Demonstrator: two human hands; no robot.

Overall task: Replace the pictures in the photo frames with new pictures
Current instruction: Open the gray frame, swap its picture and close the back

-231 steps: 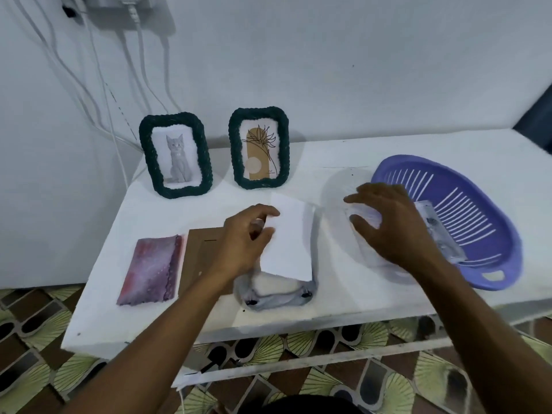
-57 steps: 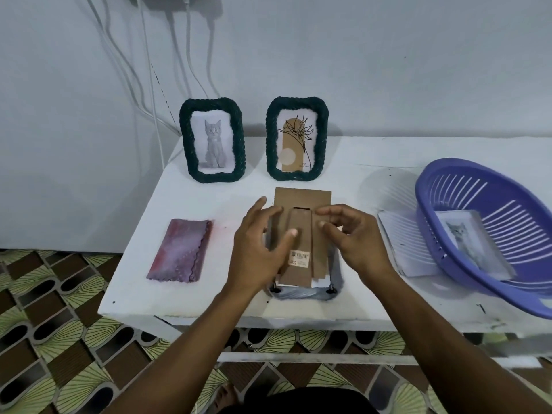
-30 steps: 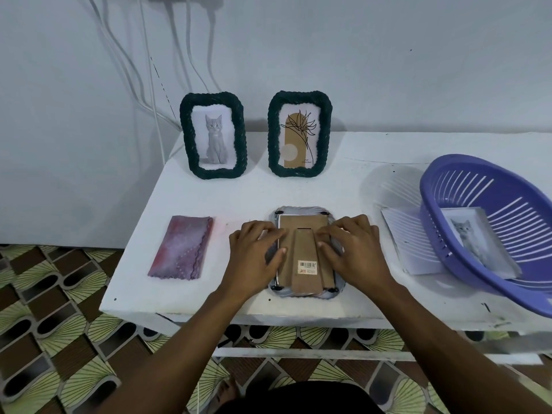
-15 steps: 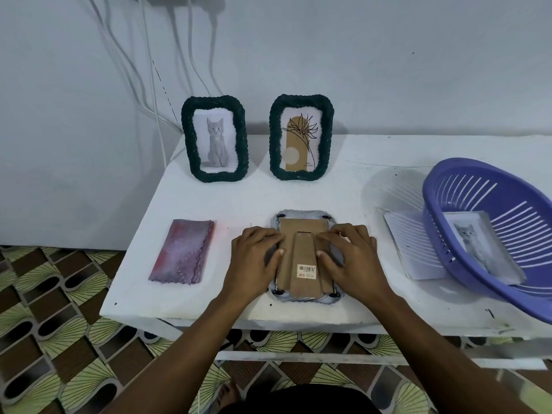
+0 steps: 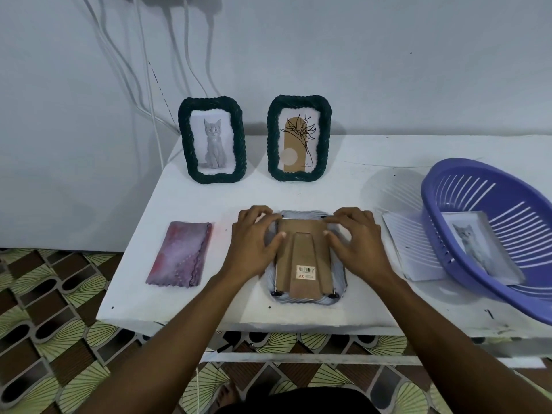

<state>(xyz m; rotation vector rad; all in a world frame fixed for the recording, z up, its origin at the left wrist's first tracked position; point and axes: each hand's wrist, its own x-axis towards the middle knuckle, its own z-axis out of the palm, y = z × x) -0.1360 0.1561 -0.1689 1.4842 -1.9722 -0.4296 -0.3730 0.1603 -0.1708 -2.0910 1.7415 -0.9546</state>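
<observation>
Head | left hand (image 5: 254, 240), right hand (image 5: 358, 243) press backing (image 5: 303, 252) | grey frame (image 5: 307, 300) face-down

Soft, even, cool light; faint shadows behind frames; wide-angle bending at edges.

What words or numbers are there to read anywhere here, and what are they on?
"200" in red, blurry, so a best guess: on the white sticker on the cardboard back of the face-down grey frame.
Barcode and the print around it, same sticker: too small to read.
Tiny print at the bottom right of the plant picture in the right green frame: too small to read.
No other writing shows.
</observation>
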